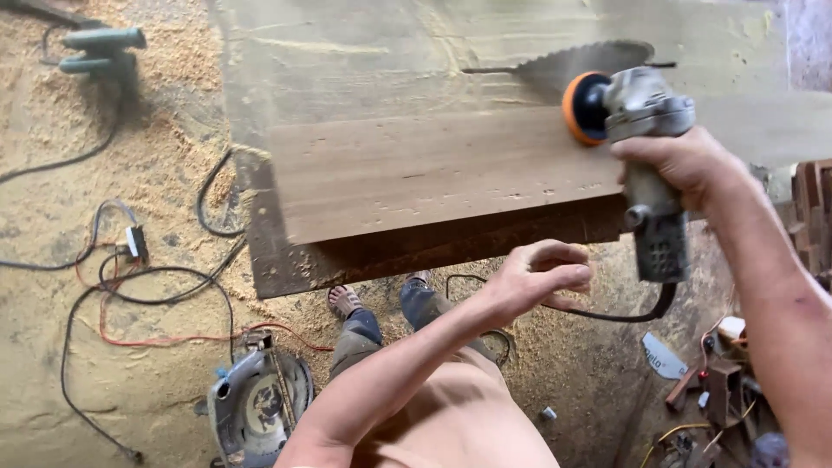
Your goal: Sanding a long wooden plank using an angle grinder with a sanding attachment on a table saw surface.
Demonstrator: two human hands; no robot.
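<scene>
Resting on the far right part of the wooden board (pixel 433 173), the grey angle grinder (pixel 646 165) carries an orange backing disc (pixel 582 107) that faces left and meets the board's upper edge. The right hand (pixel 685 165) is wrapped tight around the grinder's body, fingers curled over the housing, with the vented tail of the tool hanging below the fist. A black power cord (pixel 624 314) leaves that tail and loops down and to the left.

The left hand (pixel 542 277) is held in the air just off the board's near edge, below and left of the grinder. Its fingers are curled loosely inward, gripping nothing and touching neither board nor tool; the cord passes close behind it.

The board lies flat on a larger table top (pixel 364 52), its near edge overhanging in shadow. A toothed circular saw blade (pixel 589 59) rises through a slot in the table just behind the grinder's disc.

Below, the person's legs and one sandalled foot (pixel 344 301) stand on a floor thick with sawdust (pixel 156 173). A handheld circular saw (pixel 256 403) lies on the floor at lower left, among black and red cables (pixel 130 286). Two green-grey handles (pixel 100 48) lie at upper left. Small tools and scrap (pixel 711 373) are piled at lower right.
</scene>
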